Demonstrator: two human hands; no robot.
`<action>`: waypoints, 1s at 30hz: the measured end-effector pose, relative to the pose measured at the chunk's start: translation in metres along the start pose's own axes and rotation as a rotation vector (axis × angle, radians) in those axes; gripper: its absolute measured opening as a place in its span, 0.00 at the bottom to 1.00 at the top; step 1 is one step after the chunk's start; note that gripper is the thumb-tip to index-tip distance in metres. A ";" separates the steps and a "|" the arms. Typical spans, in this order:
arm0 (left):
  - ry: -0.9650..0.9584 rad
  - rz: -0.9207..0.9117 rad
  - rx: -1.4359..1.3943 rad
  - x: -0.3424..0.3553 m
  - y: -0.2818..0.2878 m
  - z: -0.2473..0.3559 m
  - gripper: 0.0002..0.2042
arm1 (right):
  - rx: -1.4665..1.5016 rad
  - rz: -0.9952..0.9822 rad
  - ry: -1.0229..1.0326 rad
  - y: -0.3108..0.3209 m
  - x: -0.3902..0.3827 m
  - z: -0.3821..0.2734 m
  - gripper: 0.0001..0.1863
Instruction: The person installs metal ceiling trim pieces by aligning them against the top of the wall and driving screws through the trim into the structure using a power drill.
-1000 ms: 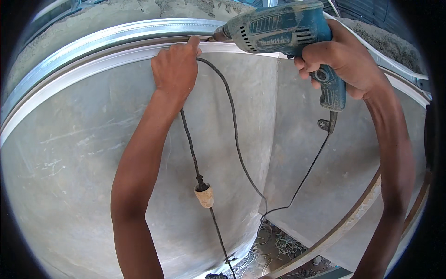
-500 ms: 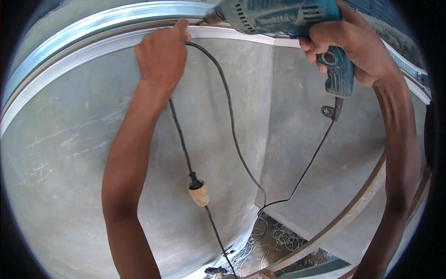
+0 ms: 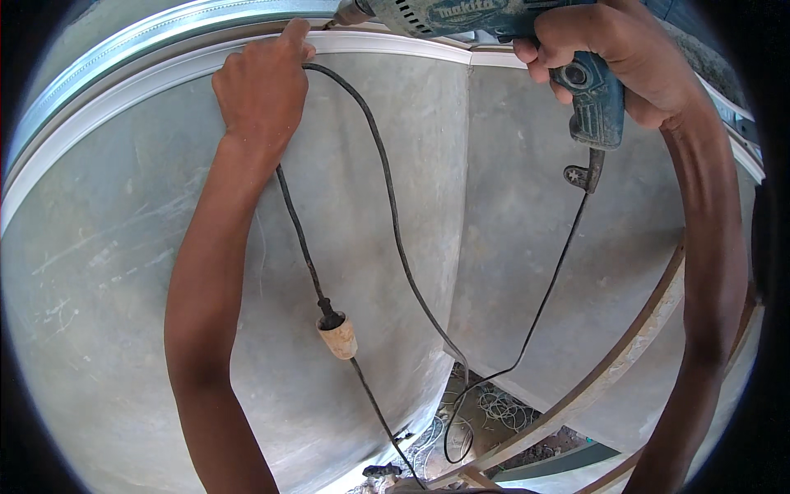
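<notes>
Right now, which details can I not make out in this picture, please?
- Electric drill, head view: upper part cut off by the top edge.
- Palm of the left hand, head view: hidden by the back of that hand, so its grip is unclear.
- Black cord, head view: the stretch behind the left hand is hidden.
- Drill bit, head view: too small to judge its contact.

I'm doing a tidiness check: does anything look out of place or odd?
Yes: pale wires lie in a loose tangle on the littered floor, looking untidy. The grey wall also has pale marks at left, like scuffs.
</notes>
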State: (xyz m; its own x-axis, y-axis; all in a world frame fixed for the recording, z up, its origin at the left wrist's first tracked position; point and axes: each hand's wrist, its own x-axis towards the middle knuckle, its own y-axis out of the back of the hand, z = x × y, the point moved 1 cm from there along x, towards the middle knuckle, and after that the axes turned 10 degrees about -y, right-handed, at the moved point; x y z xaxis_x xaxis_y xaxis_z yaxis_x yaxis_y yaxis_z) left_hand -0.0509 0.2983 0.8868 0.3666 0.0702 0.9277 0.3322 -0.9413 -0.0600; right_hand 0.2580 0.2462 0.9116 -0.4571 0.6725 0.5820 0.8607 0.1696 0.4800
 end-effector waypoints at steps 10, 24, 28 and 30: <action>-0.001 0.009 0.015 -0.004 -0.004 -0.002 0.15 | -0.044 0.048 -0.030 -0.007 -0.002 -0.006 0.22; 0.389 0.209 -0.631 -0.059 -0.022 0.097 0.19 | -0.089 0.058 -0.011 -0.012 0.003 -0.010 0.24; 0.770 0.075 -1.444 -0.055 -0.084 0.210 0.24 | -0.009 0.013 -0.068 -0.004 -0.009 -0.023 0.22; 0.919 0.055 -1.542 -0.046 -0.098 0.220 0.27 | -0.159 0.029 -0.068 -0.012 0.005 -0.018 0.19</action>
State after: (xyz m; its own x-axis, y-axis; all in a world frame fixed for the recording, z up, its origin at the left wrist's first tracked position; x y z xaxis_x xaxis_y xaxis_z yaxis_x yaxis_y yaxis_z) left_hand 0.0905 0.4603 0.7689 -0.3816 0.3503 0.8554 -0.8863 -0.4014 -0.2310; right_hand 0.2417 0.2341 0.9208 -0.4117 0.7237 0.5539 0.8247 0.0372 0.5643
